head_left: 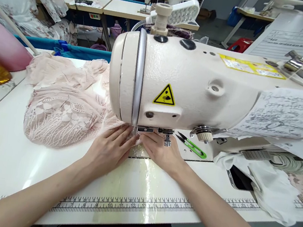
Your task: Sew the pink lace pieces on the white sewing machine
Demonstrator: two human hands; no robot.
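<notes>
Forearms (52,186) over the desk's (118,184) front edge, left hand (109,147) and right hand (163,151) flat-open, pressing lace (62,115) I think; keep it smooth, fingertips clear of that presser foot (135,130).

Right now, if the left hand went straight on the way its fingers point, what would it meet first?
Most likely the presser foot, just ahead of the left hand; the machine head overhangs there, so the exact gap is unclear.

Left hand (111,146) presses pink lace (64,114) beneath the sewing machine (190,85).
</notes>
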